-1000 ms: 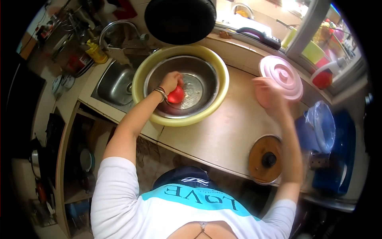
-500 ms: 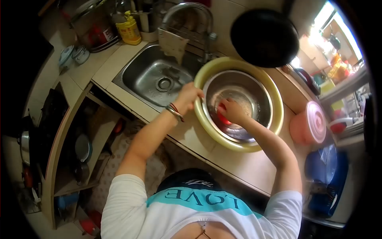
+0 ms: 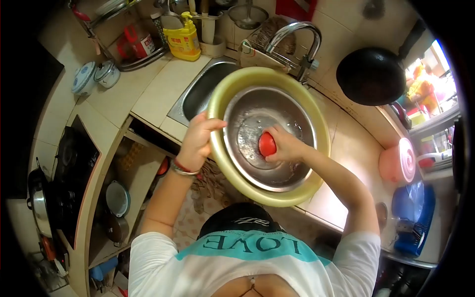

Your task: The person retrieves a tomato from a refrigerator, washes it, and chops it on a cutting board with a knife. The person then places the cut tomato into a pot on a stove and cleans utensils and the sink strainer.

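Observation:
My left hand [image 3: 199, 138] is closed on the left rim of a pale yellow basin [image 3: 320, 131], fingers over the edge. Inside that basin sits a stainless steel bowl [image 3: 272, 180], its inner wall wet and shiny. My right hand [image 3: 284, 143] reaches into the bowl, fingers closed around a smooth, rounded red object [image 3: 267, 144]; its exact kind is not clear. The basin covers part of the sink [image 3: 203, 94] and reaches past the counter's front edge.
A curved faucet [image 3: 312, 42] rises behind the basin. On the counter stand a yellow soap bottle [image 3: 183, 42] and, at the right, a pink lidded bucket [image 3: 397, 161]. A black frying pan [image 3: 371, 76] hangs on the wall. Black stove [image 3: 76, 163] at the left.
The basin and bowl have come closer to my body and over the sink's front corner, with both hands. The red object shows more fully in my right hand. The camera view has shifted.

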Tool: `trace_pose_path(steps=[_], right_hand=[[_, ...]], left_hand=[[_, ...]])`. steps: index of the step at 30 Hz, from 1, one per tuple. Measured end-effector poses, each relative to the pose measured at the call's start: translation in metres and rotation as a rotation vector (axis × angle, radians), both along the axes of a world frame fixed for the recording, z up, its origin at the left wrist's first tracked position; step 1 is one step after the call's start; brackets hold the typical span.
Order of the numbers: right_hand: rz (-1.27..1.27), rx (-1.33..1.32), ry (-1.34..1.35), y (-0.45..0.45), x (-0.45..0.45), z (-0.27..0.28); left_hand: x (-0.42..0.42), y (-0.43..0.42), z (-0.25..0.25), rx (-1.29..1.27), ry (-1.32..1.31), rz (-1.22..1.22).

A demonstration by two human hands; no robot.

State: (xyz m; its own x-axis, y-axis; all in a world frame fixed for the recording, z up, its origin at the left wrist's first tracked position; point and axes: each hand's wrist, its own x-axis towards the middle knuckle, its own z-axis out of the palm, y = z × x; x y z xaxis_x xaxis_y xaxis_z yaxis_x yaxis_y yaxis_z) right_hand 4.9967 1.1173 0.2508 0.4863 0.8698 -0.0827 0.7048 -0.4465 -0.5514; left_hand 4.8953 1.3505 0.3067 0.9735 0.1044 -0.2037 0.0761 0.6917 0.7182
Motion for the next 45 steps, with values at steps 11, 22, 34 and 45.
trace_pose_path(steps=[11,22,34,45], right_hand=[[-0.192,0.222,0.48,0.131,0.042,-0.062],[-0.066,0.483,1.177,0.215,0.056,-0.09],[0.127,0.823,1.489,0.273,0.04,-0.11],[-0.507,0.125,0.104,0.055,0.103,-0.039]], left_hand=[[0.0,0.074,0.05,0.439,0.209,0.368],[0.112,0.019,0.095,0.87,0.158,0.238],[0.13,-0.015,0.115,1.028,0.225,0.162],[0.052,0.125,-0.073,0.086,0.2,0.517]])
